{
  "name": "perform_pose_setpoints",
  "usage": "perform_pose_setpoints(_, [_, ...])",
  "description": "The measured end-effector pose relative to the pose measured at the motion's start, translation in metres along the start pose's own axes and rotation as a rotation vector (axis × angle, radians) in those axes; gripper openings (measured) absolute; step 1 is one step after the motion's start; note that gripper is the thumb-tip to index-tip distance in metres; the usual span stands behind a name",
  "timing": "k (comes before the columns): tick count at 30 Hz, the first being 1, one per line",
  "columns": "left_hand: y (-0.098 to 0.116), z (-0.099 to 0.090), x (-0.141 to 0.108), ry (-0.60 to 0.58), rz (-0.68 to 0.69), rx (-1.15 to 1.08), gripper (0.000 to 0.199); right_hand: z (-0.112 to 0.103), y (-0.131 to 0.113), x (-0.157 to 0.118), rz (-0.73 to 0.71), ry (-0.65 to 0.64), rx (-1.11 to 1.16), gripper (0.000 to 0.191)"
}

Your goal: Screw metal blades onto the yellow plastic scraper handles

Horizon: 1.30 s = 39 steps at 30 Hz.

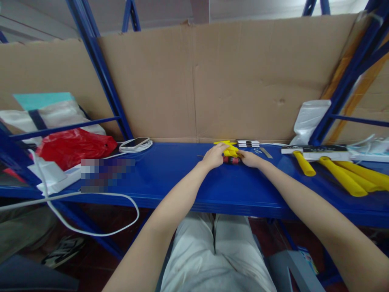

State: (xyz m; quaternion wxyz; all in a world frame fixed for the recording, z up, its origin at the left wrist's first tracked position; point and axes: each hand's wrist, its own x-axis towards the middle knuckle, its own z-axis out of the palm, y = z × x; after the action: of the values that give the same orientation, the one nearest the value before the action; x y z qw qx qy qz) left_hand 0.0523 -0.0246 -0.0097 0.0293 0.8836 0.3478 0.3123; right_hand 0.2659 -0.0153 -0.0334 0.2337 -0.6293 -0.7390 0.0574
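My left hand is closed at the middle of the blue bench, its fingertips on a yellow plastic part. More yellow pieces lie just behind the fingers. My right hand comes in from the other side, fingers bent together against the right end of the yellow part. Whatever its fingertips pinch is too small to make out. Below the yellow part lies a screwdriver with a red and black handle; its thin shaft passes behind my left hand and shows again on the left.
Small screws and a flat metal strip lie right of my hands, near a white and black bundle. Yellow handles stand farther right. A phone, cables and a red bag are left. Cardboard walls the back.
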Motion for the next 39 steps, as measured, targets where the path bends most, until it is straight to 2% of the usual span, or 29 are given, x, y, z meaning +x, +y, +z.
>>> perform_pose_setpoints(3, [0.001, -0.002, 0.000, -0.010, -0.004, -0.006, 0.060, -0.001, -0.004, 0.000, 0.051, -0.056, 0.021, 0.048])
perform_pose_setpoints(7, [0.002, -0.003, -0.001, -0.019, -0.007, 0.008, 0.059, -0.002, -0.006, 0.002, 0.087, -0.035, 0.138, 0.049])
perform_pose_setpoints(12, [0.004, -0.003, -0.001, -0.007, -0.018, -0.021, 0.072, -0.009, -0.009, 0.001, 0.087, 0.081, 0.135, 0.046])
perform_pose_setpoints(16, [0.005, -0.003, -0.001, -0.006, -0.007, -0.061, 0.080, -0.018, -0.016, -0.005, -0.145, 0.229, 0.207, 0.050])
perform_pose_setpoints(19, [0.001, -0.001, 0.000, 0.008, 0.014, -0.086, 0.082, -0.024, -0.027, -0.012, -0.311, 0.213, 0.249, 0.048])
perform_pose_setpoints(22, [-0.003, 0.001, 0.000, 0.033, 0.052, -0.113, 0.080, -0.025, -0.038, -0.020, -0.371, 0.177, 0.180, 0.040])
perform_pose_setpoints(24, [-0.002, 0.001, 0.001, 0.039, 0.062, -0.123, 0.077, -0.024, -0.043, -0.023, -0.384, 0.199, 0.142, 0.037])
perform_pose_setpoints(29, [0.009, -0.004, 0.000, 0.035, -0.049, -0.085, 0.078, -0.022, -0.045, -0.021, -0.345, 0.343, 0.066, 0.032])
perform_pose_setpoints(34, [0.015, -0.009, -0.002, 0.022, -0.117, -0.018, 0.078, -0.036, -0.038, -0.020, -0.307, 0.682, 0.095, 0.032])
perform_pose_setpoints(36, [0.017, -0.012, -0.002, 0.006, -0.118, -0.009, 0.078, -0.043, -0.034, -0.022, -0.250, 0.785, 0.158, 0.031])
perform_pose_setpoints(39, [0.020, -0.014, -0.003, -0.025, -0.074, -0.021, 0.075, -0.051, -0.029, -0.022, -0.100, 0.839, 0.306, 0.031])
